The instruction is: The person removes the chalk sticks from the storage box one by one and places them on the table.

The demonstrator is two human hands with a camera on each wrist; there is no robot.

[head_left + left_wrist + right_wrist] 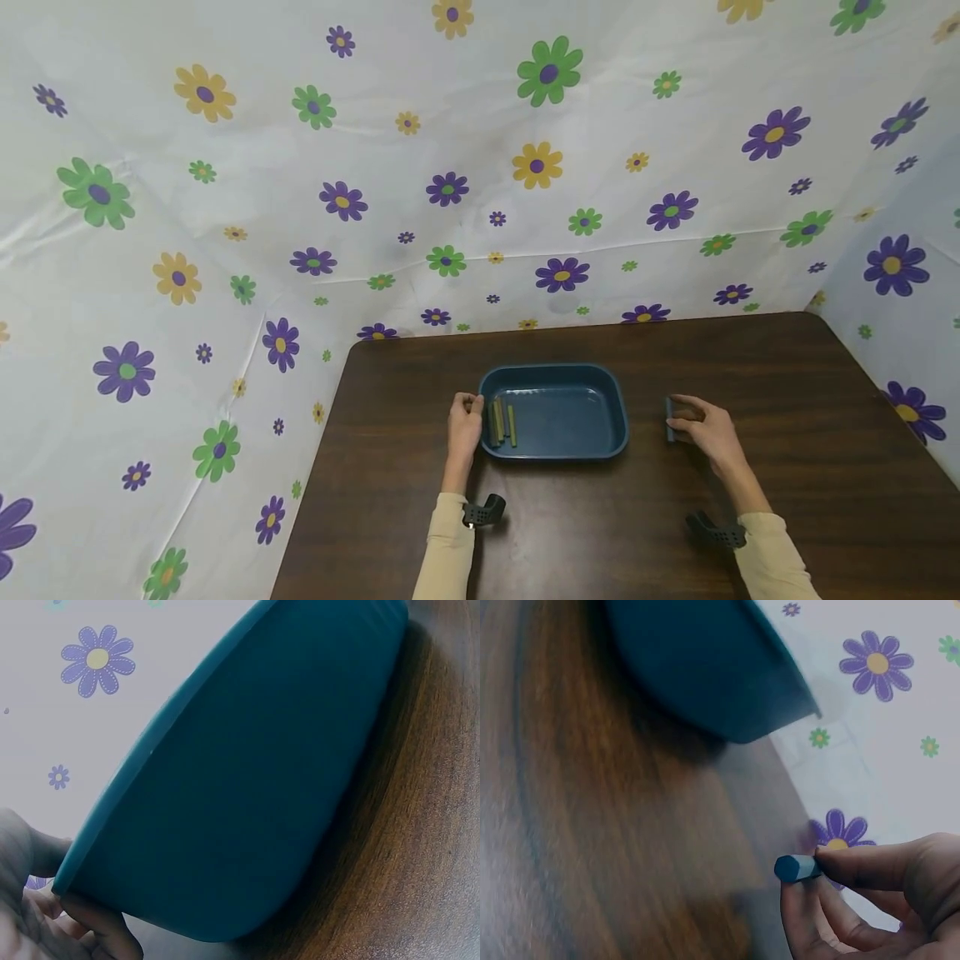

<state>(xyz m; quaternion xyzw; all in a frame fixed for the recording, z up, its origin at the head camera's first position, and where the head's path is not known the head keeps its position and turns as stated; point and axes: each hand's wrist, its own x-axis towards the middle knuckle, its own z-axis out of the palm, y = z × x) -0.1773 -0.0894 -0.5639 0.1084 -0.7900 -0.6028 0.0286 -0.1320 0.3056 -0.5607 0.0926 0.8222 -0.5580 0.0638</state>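
Note:
A blue rectangular tray (555, 458) stands on the table, several slim green and yellowish sticks (512, 427) lying at its left end. My left hand (465, 425) pinches the tray's rim at the left side, thumb and fingers on either side of it in the left wrist view. To the right of the tray, apart from it, my right hand (703, 429) holds a blue stick (670, 419) between thumb and fingers. In the right wrist view this stick (796, 868) shows a flat, many-sided end towards the camera; the fingers hide its far part.
The dark wooden table (585, 533) runs up to a white flowered cloth (480, 125) hanging behind and at both sides. Black straps (486, 510) sit on both wrists over light sleeves.

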